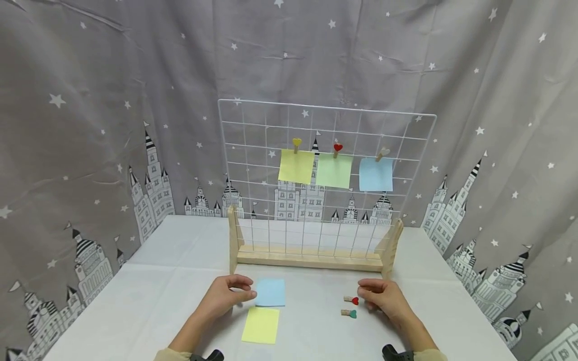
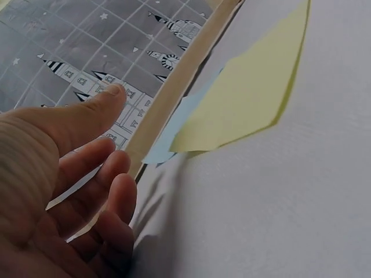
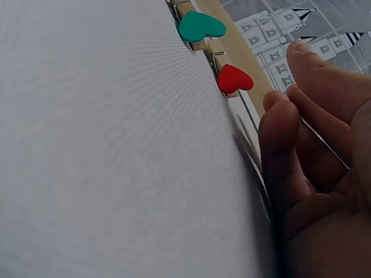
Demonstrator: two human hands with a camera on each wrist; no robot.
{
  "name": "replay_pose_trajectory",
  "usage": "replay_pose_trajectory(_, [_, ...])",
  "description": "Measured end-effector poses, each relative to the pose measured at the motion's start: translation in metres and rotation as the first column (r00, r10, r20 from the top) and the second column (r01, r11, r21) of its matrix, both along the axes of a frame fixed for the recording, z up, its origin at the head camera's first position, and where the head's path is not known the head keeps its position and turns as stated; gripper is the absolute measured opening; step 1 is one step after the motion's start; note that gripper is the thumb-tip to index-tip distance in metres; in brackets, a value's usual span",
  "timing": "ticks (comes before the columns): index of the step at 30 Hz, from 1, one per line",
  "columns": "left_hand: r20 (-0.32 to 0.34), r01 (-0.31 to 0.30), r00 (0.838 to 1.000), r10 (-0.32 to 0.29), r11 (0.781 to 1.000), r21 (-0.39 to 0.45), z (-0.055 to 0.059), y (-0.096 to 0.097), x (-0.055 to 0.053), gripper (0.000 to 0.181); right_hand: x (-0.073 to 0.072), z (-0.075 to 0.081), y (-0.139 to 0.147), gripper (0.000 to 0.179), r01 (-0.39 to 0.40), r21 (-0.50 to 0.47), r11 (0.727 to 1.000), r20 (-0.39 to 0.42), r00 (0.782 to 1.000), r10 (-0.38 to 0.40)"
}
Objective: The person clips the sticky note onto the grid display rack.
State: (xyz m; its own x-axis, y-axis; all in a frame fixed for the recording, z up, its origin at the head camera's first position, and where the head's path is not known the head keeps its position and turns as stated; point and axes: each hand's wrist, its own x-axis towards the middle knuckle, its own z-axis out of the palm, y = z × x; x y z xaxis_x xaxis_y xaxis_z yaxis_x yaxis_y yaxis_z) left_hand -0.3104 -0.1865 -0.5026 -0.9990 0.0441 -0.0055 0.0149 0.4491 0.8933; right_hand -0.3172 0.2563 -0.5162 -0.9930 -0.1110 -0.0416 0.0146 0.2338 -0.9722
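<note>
My left hand [image 1: 228,296] hovers at the left edge of a blue sticky note [image 1: 270,293], thumb and fingers apart and nothing between them. A yellow sticky note [image 1: 261,325] lies on the table just nearer to me. In the left wrist view the yellow note [image 2: 249,92] overlaps the blue note [image 2: 179,127]. On the right, my right hand [image 1: 384,298] is beside a small wooden clothespin with a red heart [image 1: 354,301], its fingers loosely bent and holding nothing. A second clothespin with a green heart [image 1: 352,314] lies just nearer to me.
Behind the hands stands a white wire grid [image 1: 325,200] in a wooden base [image 1: 311,258]. Heart clothespins hold a yellow note [image 1: 295,168], a green note [image 1: 334,171] and a blue note [image 1: 376,175] on it. A grey curtain [image 1: 180,75] hangs behind the white table [image 1: 149,291].
</note>
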Motion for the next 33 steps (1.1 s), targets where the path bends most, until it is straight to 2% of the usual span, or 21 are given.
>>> replay_pose_trajectory(6, [-0.011, -0.009, 1.0, 0.008, 0.999, -0.037, -0.009, 0.001, 0.0, 0.039, 0.001, -0.004, 0.0, 0.044, -0.045, 0.034, 0.998, -0.018, 0.999, 0.046])
replay_pose_trajectory(11, [0.001, 0.016, 1.0, -0.016, 0.998, -0.064, -0.013, 0.0, 0.003, 0.036, 0.003, -0.006, 0.0, 0.043, -0.066, 0.09, 0.994, -0.027, 0.997, 0.069])
replay_pose_trajectory(22, [-0.02, 0.059, 0.998, -0.062, 0.987, -0.149, -0.015, -0.003, 0.005, 0.028, 0.004, -0.003, -0.008, 0.031, 0.027, 0.215, 0.976, -0.031, 0.999, -0.02])
replay_pose_trajectory(28, [-0.009, 0.101, 0.995, -0.104, 0.98, -0.172, -0.013, -0.005, 0.007, 0.024, 0.004, -0.005, -0.009, 0.026, 0.038, 0.22, 0.975, -0.029, 0.999, -0.032])
replay_pose_trajectory(33, [-0.026, 0.139, 0.989, -0.147, 0.97, -0.2, -0.01, -0.003, 0.008, 0.02, 0.004, -0.006, -0.009, 0.021, 0.051, 0.231, 0.972, -0.028, 0.999, -0.046])
